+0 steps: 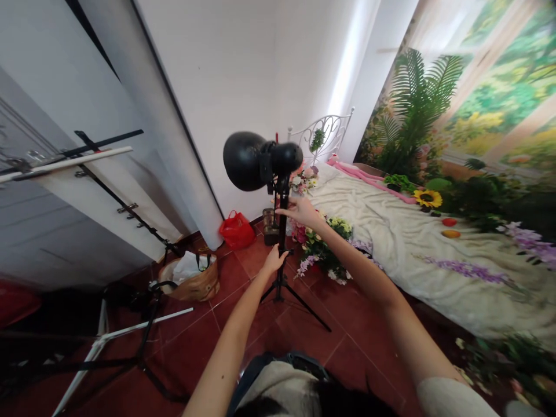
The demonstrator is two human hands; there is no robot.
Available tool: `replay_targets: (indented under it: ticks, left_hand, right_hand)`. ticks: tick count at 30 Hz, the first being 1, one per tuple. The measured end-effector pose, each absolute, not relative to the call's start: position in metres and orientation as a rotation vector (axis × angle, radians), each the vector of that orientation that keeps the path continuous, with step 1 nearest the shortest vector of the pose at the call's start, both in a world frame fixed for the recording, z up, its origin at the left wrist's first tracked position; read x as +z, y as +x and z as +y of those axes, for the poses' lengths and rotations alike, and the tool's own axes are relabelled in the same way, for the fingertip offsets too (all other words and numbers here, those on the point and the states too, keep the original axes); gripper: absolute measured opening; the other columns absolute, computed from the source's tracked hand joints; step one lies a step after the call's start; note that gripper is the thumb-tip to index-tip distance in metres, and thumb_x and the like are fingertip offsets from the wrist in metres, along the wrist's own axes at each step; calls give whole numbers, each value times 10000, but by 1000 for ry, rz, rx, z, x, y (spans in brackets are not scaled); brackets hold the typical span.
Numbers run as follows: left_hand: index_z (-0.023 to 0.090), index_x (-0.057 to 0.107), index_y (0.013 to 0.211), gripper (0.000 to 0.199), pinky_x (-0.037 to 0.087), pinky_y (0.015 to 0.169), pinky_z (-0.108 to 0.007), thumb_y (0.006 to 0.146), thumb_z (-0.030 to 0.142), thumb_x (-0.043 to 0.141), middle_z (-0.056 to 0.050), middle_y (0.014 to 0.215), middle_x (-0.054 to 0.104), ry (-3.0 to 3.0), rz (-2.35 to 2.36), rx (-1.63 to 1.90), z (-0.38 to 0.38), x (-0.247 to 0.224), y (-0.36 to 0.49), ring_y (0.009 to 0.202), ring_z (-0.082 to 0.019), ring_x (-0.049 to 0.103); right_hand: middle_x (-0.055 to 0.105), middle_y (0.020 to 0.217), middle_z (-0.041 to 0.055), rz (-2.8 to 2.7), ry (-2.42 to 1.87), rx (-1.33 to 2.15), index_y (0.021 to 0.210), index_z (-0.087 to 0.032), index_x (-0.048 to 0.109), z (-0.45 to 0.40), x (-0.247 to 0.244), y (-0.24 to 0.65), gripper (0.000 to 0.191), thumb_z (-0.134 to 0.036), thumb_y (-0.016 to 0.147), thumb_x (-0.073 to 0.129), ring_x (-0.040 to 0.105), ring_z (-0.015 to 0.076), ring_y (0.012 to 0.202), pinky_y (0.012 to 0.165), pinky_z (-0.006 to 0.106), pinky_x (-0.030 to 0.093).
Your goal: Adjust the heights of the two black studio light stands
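Observation:
A black studio light [247, 161] with a round reflector sits on top of a black light stand [282, 229], its reflector facing left. My left hand [274, 260] is closed on the stand's pole by a clamp knob, at mid-height. Higher up, just under the lamp head, the fingers of my right hand [302, 212] are closed around the pole. Below my hands the stand's tripod legs [308, 308] spread on the red tiled floor [243, 313]. The far sides of the fingers are partly hidden by the pole.
On the right stands a bed [377, 223] with a cream blanket, artificial flowers and a sunflower [427, 198]. A flower bunch [325, 243] lies beside it. Behind the stand are a red bag [237, 230] and a wicker basket [195, 281]. Other stands [141, 347] crowd the left.

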State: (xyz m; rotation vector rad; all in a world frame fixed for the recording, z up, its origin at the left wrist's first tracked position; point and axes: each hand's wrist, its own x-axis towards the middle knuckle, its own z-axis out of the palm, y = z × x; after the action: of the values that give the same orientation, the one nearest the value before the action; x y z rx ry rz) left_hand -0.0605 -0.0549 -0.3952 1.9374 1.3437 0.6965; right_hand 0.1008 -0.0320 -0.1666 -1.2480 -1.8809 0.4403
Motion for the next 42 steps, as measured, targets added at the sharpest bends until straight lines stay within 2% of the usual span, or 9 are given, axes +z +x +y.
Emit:
replay_targets:
  ticks: [5, 11, 16, 21, 26, 31, 35, 38, 42]
  left_hand:
    - [116, 454, 1280, 499, 406, 1056, -364, 943, 475, 378, -192, 1334, 545, 1978, 1406, 688, -54, -381, -52, 1252, -246, 526]
    - [133, 475, 1240, 481, 480, 920, -359, 911, 483, 463, -179, 1184, 649, 1969, 1515, 553, -48, -373, -50, 1099, -280, 629]
    - [157, 558, 1147, 429, 484, 910, -353, 910, 499, 454, -146, 1164, 669, 1978, 1521, 583, -49, -376, -50, 1079, -273, 638]
    - [185, 575, 1166, 421, 475, 931, -339, 911, 498, 456, -129, 1184, 665, 1944, 1542, 624, -55, -375, -50, 1090, -245, 633]
    - [213, 589, 1190, 440, 467, 955, -351, 894, 518, 474, -114, 1150, 685, 1909, 1540, 628, -59, -368, -50, 1105, -251, 625]
    - [215, 599, 1177, 461, 461, 957, -355, 880, 548, 485, -117, 1142, 689, 1896, 1557, 623, -59, -366, -49, 1100, -261, 630]
    - [211, 600, 1169, 462, 462, 951, -348, 875, 550, 493, -125, 1151, 684, 1902, 1562, 620, -59, -367, -49, 1102, -264, 629]
    - [212, 595, 1179, 457, 463, 949, -346, 881, 541, 488, -120, 1148, 686, 1892, 1568, 607, -58, -369, -49, 1106, -259, 626]
    - [208, 591, 1189, 448, 463, 952, -340, 891, 524, 479, -121, 1157, 683, 1883, 1579, 618, -55, -375, -47, 1103, -250, 628]
  right_hand:
    - [667, 761, 14, -1763, -1085, 195, 946, -136, 694, -34, -86, 97, 547, -651, 775, 626, 602, 149, 723, 694, 244, 454]
    - [606, 853, 0, -1718, -850, 16, 1076, -118, 655, -15, -7, 94, 603, -653, 863, 478, 601, 130, 847, 810, 288, 475]
    - [595, 921, 5, -1699, -747, 15, 1142, -129, 623, 2, 10, 95, 676, -697, 864, 382, 608, 157, 961, 883, 335, 484]
    - [619, 938, 26, -1654, -812, 61, 1139, -140, 625, -14, -2, 95, 626, -676, 855, 469, 617, 162, 944, 872, 340, 501]
    - [661, 951, 44, -1616, -987, 93, 1115, -185, 623, -43, -70, 112, 499, -610, 900, 473, 625, 159, 887, 803, 304, 510]
    - [670, 741, 32, -1842, -1505, 353, 869, -173, 650, -72, -227, 132, 355, -500, 914, 519, 623, 156, 698, 695, 255, 484]
    - [696, 786, 53, -1755, -1843, 699, 840, -172, 625, -88, -336, 128, 331, -432, 960, 459, 656, 154, 708, 675, 224, 480]
    - [711, 852, 77, -1576, -1852, 1048, 891, -164, 599, -89, -377, 115, 399, -486, 977, 378, 675, 153, 677, 585, 211, 499]
    - [713, 793, 101, -1311, -1845, 1262, 871, -159, 581, -81, -392, 98, 415, -465, 986, 325, 681, 165, 636, 542, 224, 530]
